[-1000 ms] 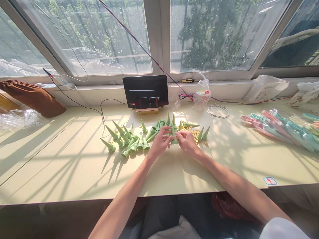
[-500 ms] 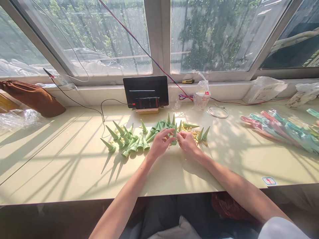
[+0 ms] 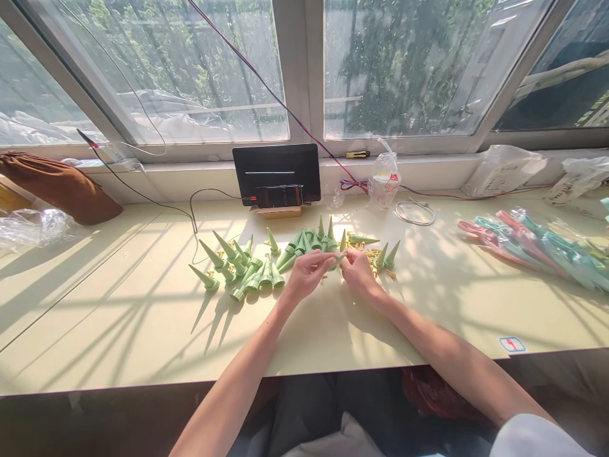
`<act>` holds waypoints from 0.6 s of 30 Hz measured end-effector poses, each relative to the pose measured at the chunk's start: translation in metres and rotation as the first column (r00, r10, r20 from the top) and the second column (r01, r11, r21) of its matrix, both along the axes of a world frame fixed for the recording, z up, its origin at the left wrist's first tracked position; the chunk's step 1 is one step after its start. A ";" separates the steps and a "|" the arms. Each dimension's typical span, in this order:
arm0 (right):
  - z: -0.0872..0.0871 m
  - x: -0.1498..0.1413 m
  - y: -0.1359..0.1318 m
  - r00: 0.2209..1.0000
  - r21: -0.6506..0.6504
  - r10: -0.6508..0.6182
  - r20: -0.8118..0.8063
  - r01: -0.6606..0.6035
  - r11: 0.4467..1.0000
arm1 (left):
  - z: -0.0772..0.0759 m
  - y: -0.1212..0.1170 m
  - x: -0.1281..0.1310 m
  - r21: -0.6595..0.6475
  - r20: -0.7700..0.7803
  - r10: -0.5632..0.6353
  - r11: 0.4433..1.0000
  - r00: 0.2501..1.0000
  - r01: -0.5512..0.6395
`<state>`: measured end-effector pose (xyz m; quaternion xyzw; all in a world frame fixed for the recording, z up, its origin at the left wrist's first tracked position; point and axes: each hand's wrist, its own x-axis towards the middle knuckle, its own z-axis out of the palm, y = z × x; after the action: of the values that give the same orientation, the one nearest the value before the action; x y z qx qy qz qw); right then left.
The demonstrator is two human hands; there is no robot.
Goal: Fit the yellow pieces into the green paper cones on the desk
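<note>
My left hand (image 3: 309, 273) is closed round a green plastic cone spike (image 3: 338, 260), which lies tilted between my two hands. Most of its body is hidden by my fingers. My right hand (image 3: 358, 270) is pinched right beside it, and whatever sits between those fingertips is too small to make out. Left of my hands lies a cluster of similar green spikes (image 3: 254, 276), some standing point up, others on their sides. More green spikes (image 3: 309, 240) are heaped just behind my hands. Small yellow pieces (image 3: 373, 255) lie scattered by my right hand, with two upright spikes (image 3: 391, 255) beside them.
A black tablet (image 3: 276, 171) with a phone (image 3: 279, 196) before it leans at the back. A bagged cup (image 3: 384, 184) and a coiled cable (image 3: 415, 213) are right of it. Bagged pink and teal items (image 3: 537, 244) lie far right, a brown pouch (image 3: 61, 187) far left.
The spike in my left hand has gone from upright to tilted over, lower between the hands. My right hand stays close beside it, fingers pinched.
</note>
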<state>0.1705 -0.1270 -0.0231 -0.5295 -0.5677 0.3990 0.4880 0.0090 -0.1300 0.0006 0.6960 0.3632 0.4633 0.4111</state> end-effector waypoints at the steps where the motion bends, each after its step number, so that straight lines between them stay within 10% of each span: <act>1: 0.000 0.000 0.000 1.000 0.012 -0.014 0.019 0.013 1.000 | 0.001 -0.001 0.000 -0.012 0.005 -0.005 1.000 1.000 0.005; 18: 0.001 0.000 0.000 0.990 0.110 -0.135 0.036 0.130 0.985 | 0.005 -0.006 0.006 -0.254 0.029 -0.061 0.965 0.998 0.067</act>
<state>0.1701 -0.1266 -0.0216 -0.5475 -0.5624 0.3228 0.5289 0.0151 -0.1358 0.0057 0.6439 0.3926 0.4067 0.5155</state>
